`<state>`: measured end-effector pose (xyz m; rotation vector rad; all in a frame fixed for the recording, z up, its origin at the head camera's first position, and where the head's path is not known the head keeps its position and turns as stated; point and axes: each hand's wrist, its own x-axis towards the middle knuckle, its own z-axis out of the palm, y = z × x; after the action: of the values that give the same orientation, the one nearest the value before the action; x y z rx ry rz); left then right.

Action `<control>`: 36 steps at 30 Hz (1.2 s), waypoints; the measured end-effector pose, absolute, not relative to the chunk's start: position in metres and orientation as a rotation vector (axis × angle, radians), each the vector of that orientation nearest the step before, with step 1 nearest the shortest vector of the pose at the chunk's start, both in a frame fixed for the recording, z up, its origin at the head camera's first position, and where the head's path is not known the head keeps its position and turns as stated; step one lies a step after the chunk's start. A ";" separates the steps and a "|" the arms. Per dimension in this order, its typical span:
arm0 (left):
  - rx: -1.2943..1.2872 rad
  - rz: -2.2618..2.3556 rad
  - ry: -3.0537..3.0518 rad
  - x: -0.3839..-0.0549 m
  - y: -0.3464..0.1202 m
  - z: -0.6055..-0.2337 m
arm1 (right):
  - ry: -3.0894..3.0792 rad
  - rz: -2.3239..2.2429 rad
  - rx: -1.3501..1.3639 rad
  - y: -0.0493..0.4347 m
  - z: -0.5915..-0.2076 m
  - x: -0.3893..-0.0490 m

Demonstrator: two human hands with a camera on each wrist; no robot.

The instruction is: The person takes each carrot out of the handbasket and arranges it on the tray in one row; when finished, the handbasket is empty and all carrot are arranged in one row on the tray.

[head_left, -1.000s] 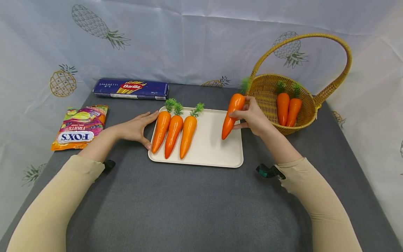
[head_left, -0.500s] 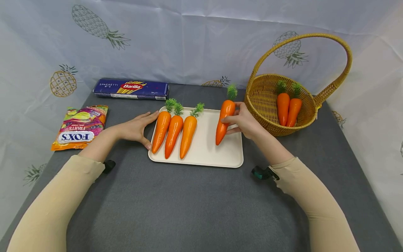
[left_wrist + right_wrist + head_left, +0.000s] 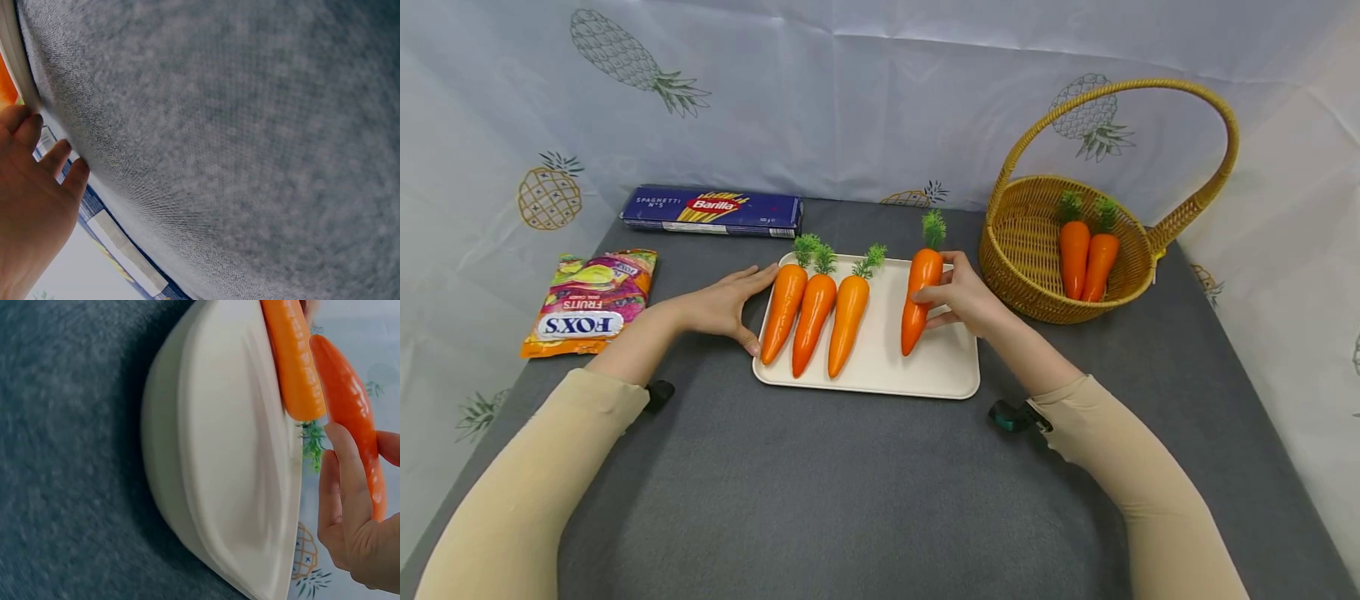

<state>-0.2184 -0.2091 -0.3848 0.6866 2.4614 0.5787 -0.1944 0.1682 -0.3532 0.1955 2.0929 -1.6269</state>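
Note:
My right hand (image 3: 958, 296) pinches an orange toy carrot (image 3: 917, 300) with a green leafy top, thumb on one side and fingers on the other. In the right wrist view that held carrot (image 3: 350, 400) hangs above the cream tray (image 3: 231, 456). On the left half of the tray (image 3: 917, 379) lie a row of three carrots (image 3: 812, 325), tops toward the back. My left hand (image 3: 722, 308) touches the tray's left edge with spread fingers. In the left wrist view the left hand (image 3: 40, 194) has its fingertips at the tray's rim (image 3: 17, 53).
A wicker basket (image 3: 1022, 237) with a tall arched handle stands at the back right, two carrots (image 3: 1086, 258) inside. Behind the tray's left side lies a blue spaghetti box (image 3: 713, 212). A candy bag (image 3: 593, 302) is at the left, beyond the left forearm. A pineapple-print cloth hangs behind.
My right hand has carried the carrot leftward from beside the basket to over the tray, moving slightly toward the front. The left hand has stayed at the tray's edge.

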 end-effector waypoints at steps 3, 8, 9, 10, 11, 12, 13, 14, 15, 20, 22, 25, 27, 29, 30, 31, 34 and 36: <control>0.685 0.582 2.460 -0.218 -0.209 -0.384 | 2.092 -1.608 0.198 0.165 -0.356 -0.194; 0.684 0.591 2.456 -0.217 -0.208 -0.383 | 2.074 -1.585 0.194 0.158 -0.362 -0.193; 0.684 0.593 2.456 -0.217 -0.208 -0.382 | 2.073 -1.582 0.189 0.157 -0.363 -0.193; 0.685 0.594 2.456 -0.217 -0.208 -0.382 | 2.071 -1.580 0.186 0.156 -0.364 -0.192; 0.686 0.595 2.455 -0.217 -0.208 -0.382 | 2.069 -1.579 0.181 0.154 -0.364 -0.192; 0.686 0.595 2.455 -0.217 -0.208 -0.382 | 2.066 -1.577 0.179 0.153 -0.365 -0.191; 0.685 0.595 2.455 -0.217 -0.208 -0.382 | 2.064 -1.577 0.178 0.152 -0.365 -0.191; 0.685 0.593 2.456 -0.217 -0.208 -0.383 | 2.063 -1.575 0.175 0.151 -0.366 -0.190; 0.684 0.593 2.456 -0.217 -0.208 -0.383 | 2.060 -1.573 0.172 0.149 -0.366 -0.190; 0.682 0.588 2.460 -0.218 -0.208 -0.383 | 2.051 -1.557 0.140 0.143 -0.368 -0.187; 0.685 0.590 2.461 -0.218 -0.208 -0.383 | 2.045 -1.552 0.128 0.141 -0.369 -0.187; 0.685 0.590 2.460 -0.218 -0.208 -0.384 | 2.035 -1.548 0.118 0.137 -0.371 -0.186; 0.685 0.587 2.462 -0.218 -0.209 -0.384 | 2.029 -1.542 0.114 0.135 -0.373 -0.186; 0.686 0.585 2.463 -0.219 -0.209 -0.385 | 2.023 -1.538 0.112 0.133 -0.374 -0.186; 0.687 0.585 2.463 -0.219 -0.209 -0.385 | 2.021 -1.536 0.113 0.132 -0.375 -0.186; 0.689 0.585 2.464 -0.219 -0.209 -0.385 | 2.018 -1.536 0.113 0.131 -0.376 -0.186; 0.696 0.587 2.464 -0.219 -0.209 -0.386 | 2.018 -1.531 0.110 0.130 -0.378 -0.186; 0.696 0.589 2.464 -0.219 -0.209 -0.385 | 2.020 -1.528 0.110 0.129 -0.379 -0.186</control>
<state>-0.2187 -0.2093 -0.3854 0.6964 2.4640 0.5885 -0.1860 0.1292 -0.3793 0.1100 2.0203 -1.5283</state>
